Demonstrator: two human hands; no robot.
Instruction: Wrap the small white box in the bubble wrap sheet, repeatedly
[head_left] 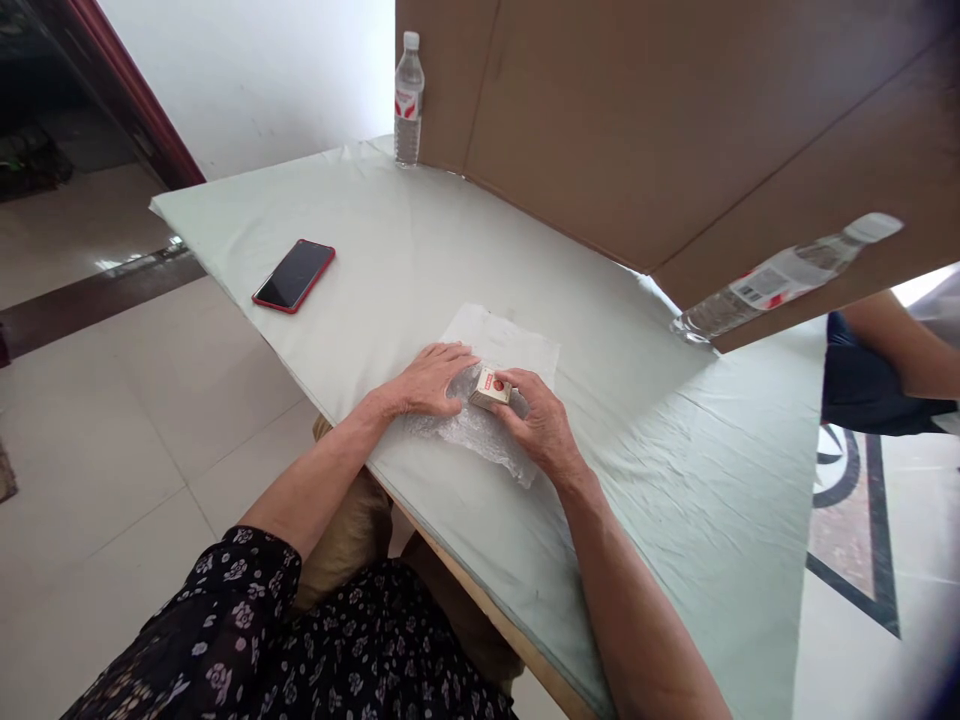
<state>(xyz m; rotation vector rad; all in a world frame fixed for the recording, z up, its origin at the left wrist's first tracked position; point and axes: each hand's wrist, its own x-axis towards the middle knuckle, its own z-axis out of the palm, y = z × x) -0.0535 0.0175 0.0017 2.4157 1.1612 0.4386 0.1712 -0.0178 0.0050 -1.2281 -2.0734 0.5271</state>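
A small whitish box (491,386) with red marks on its top sits over a sheet of clear bubble wrap (487,441) in front of me. My right hand (536,415) grips the box from its right side, thumb at the near edge and fingers at the far edge. To the left of it, my left hand (435,380) rests on the wrap with fingers stretched out and thumb apart, holding nothing. Beneath the wrap's far part lies a thin white sheet (510,338).
A phone with a red case (295,275) lies on the pale green tablecloth (375,230). A brown cardboard panel (600,130) stands behind, with one water bottle (407,105) at its left end and another bottle (780,285) at its right. Another person's arm (904,340) shows at right.
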